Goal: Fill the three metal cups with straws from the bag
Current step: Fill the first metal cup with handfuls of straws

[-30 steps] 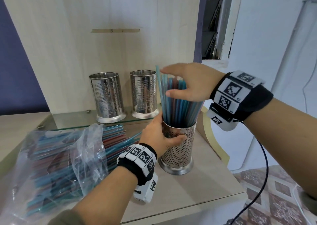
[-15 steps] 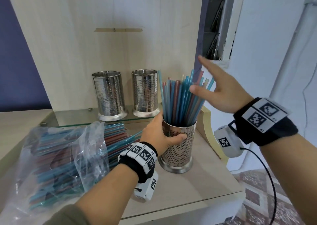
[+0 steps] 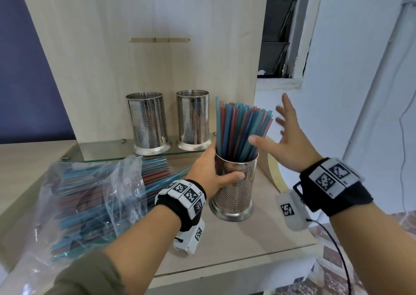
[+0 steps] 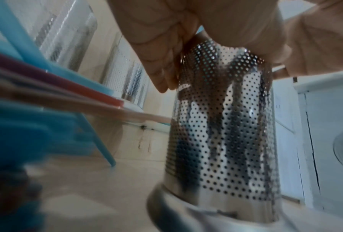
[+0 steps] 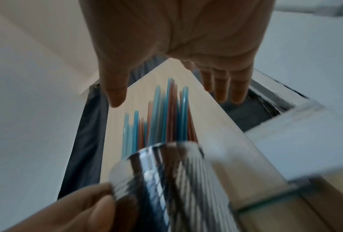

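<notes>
1. Your head camera looks forward and down, taking in the whole surface (image 3: 258, 238) from above.
2. Your left wrist camera sits low and very close, looking up the perforated cup (image 4: 222, 125).
3. Your right wrist camera looks along the palm, down past the straws (image 5: 166, 113).
4. All three share that cup.

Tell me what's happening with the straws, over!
Left hand grips front cup, straws inside. Right hand open beside them. Two back cups empty. Nothing blocking.

Splayed right hand (image 5: 176, 39) above blurry straws (image 5: 162, 119)
</notes>
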Demonstrator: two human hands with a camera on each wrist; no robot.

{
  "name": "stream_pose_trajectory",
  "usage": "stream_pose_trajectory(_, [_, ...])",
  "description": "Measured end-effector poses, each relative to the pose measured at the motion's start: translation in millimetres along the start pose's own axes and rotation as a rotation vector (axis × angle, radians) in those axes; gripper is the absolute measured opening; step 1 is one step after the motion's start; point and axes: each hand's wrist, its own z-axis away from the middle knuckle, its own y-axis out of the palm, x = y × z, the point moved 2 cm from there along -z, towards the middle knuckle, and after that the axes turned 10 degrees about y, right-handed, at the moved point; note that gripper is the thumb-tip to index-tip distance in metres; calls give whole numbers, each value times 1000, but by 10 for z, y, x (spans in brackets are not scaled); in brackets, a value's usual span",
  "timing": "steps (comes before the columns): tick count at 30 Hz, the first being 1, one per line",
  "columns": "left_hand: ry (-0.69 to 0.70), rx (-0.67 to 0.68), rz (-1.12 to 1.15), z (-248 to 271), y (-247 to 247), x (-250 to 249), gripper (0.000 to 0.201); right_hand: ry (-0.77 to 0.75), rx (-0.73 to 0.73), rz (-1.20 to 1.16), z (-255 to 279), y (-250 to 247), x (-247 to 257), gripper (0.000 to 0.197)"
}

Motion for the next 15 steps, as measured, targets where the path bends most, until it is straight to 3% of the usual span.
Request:
stream_pose_trajectory(2, [23, 75, -72, 23, -78, -28, 113, 103, 90, -51, 145, 108, -127, 131])
stream_pose_trajectory(5, [-16, 165, -365, 136, -298, -43, 129, 94, 204, -37, 239, 299, -315, 124])
stream_pose_trajectory(9, [64, 145, -667, 303, -699, 16, 109, 61, 236, -30, 207, 467, -437, 102])
stream_pose_trajectory(11, [7, 177, -773, 364, -881, 124, 98, 63, 225, -38, 187, 510, -437, 98])
stream_pose_trajectory(15, [-182, 387, -980, 561, -1096, 344, 91, 69, 146, -4, 181, 587, -483, 107])
